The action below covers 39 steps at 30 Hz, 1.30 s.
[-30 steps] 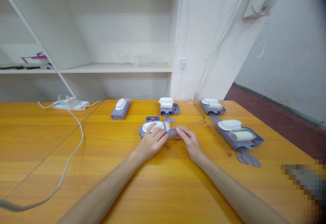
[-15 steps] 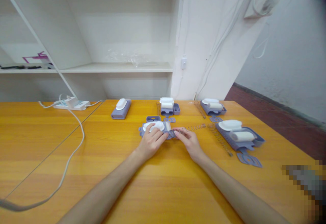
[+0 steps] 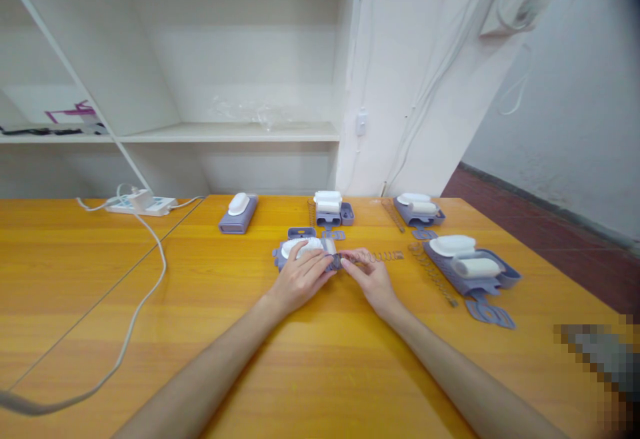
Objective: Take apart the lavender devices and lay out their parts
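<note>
At the middle of the table lies a grey-purple plastic housing with a white oval brush-like piece on top. My left hand is wrapped over its near side, fingertips by the right end. A coil spring stretches out to the right of that end. My right hand pinches the spring close to the housing, thumb and fingers together. A white roller shows just beyond my left fingertips. Whether the spring's left end sits inside the housing is hidden by my fingers. A small grey-purple cap lies behind the housing.
Similar part sets, each with a housing, roller and spring, lie behind, at the back right and at the right. A housing with a white piece is at the back left. A power strip trails a cable.
My left fingers have reached slightly farther right over the housing's end. The spring's free right end has dipped and now lies more level. My right hand has barely moved.
</note>
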Available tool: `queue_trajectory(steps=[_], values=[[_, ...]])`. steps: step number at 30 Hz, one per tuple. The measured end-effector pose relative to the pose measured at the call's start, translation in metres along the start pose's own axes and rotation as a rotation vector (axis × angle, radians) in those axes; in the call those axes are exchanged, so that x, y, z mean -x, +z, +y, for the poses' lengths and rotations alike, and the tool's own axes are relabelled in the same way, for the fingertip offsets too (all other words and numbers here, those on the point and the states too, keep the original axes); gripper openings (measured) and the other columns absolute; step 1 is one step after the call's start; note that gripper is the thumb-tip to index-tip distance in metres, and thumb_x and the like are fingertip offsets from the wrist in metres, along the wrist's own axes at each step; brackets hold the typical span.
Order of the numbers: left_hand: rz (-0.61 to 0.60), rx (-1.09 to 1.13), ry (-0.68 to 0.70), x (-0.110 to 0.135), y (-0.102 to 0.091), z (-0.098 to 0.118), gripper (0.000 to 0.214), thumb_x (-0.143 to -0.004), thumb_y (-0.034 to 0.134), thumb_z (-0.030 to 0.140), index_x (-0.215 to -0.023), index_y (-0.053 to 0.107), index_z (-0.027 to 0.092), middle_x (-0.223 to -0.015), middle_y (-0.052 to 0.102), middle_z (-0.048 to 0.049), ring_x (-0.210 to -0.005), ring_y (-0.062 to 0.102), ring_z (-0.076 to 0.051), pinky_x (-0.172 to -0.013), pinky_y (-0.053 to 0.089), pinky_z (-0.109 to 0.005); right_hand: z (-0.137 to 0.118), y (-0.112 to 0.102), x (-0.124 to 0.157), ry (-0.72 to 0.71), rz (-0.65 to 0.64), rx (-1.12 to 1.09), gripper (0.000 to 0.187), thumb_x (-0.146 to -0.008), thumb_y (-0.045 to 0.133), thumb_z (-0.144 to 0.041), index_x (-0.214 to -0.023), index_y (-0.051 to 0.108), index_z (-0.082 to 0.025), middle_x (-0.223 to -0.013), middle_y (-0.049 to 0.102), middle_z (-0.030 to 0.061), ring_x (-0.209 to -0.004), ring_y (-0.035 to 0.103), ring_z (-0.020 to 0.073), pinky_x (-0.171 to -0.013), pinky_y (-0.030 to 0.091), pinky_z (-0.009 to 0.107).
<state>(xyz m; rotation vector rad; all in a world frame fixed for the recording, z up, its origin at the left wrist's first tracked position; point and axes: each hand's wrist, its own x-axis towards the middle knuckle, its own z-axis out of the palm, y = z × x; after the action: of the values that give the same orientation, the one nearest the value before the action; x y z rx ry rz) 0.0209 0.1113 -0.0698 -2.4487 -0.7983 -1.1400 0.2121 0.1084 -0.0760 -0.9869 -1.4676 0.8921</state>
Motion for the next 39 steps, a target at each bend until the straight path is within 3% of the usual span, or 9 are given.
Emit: queue_trajectory(steps=[8, 21, 29, 36, 39], values=[[-0.010, 0.029, -0.026, 0.0003, 0.0008, 0.0011, 0.023, -0.086, 0.054, 0.018, -0.109, 0.057, 0.018, -0.099, 0.069, -0.0073, -0.101, 0.062, -0.018, -0.103, 0.036, -0.044, -0.0016, 0.0010, 0.0018, 0.151, 0.049, -0.158, 0.033, -0.069, 0.071, -0.040, -0.094, 0.064, -0.019, -0.079, 0.064, 0.0037, -0.065, 0.059, 0.0167, -0.064, 0.050, 0.032], [0.008, 0.086, -0.064, -0.0009, 0.0009, -0.0001, 0.025, -0.085, 0.056, 0.018, -0.110, 0.056, 0.016, -0.102, 0.068, -0.0083, -0.100, 0.062, -0.017, -0.102, 0.039, -0.044, -0.0066, 0.0014, 0.0022, 0.191, 0.053, -0.156, 0.036, -0.060, 0.078, -0.038, -0.087, 0.064, -0.018, -0.072, 0.066, 0.0026, -0.066, 0.060, 0.0163, -0.068, 0.050, 0.032], [0.005, 0.107, -0.071, -0.0015, 0.0008, -0.0003, 0.025, -0.086, 0.055, 0.020, -0.111, 0.056, 0.016, -0.102, 0.068, -0.0085, -0.099, 0.062, -0.017, -0.102, 0.041, -0.044, -0.0015, 0.0007, 0.0022, 0.215, 0.006, -0.199, 0.038, -0.064, 0.075, -0.038, -0.095, 0.063, -0.018, -0.075, 0.069, 0.0034, -0.070, 0.063, 0.0181, -0.071, 0.051, 0.034], [-0.005, 0.099, -0.074, -0.0011, 0.0005, 0.0001, 0.024, -0.086, 0.055, 0.020, -0.109, 0.057, 0.017, -0.100, 0.068, -0.0084, -0.099, 0.062, -0.017, -0.102, 0.041, -0.045, 0.0009, 0.0014, 0.0005, 0.206, 0.058, -0.221, 0.041, -0.061, 0.078, -0.038, -0.094, 0.064, -0.019, -0.089, 0.070, 0.0058, -0.077, 0.065, 0.0187, -0.077, 0.051, 0.035], [-0.006, 0.103, -0.072, -0.0013, 0.0005, 0.0003, 0.023, -0.085, 0.055, 0.020, -0.108, 0.057, 0.016, -0.100, 0.068, -0.0083, -0.099, 0.062, -0.017, -0.102, 0.041, -0.044, 0.0025, 0.0013, 0.0003, 0.202, 0.060, -0.204, 0.037, -0.063, 0.077, -0.038, -0.091, 0.064, -0.018, -0.086, 0.070, 0.0058, -0.077, 0.064, 0.0189, -0.077, 0.051, 0.035]])
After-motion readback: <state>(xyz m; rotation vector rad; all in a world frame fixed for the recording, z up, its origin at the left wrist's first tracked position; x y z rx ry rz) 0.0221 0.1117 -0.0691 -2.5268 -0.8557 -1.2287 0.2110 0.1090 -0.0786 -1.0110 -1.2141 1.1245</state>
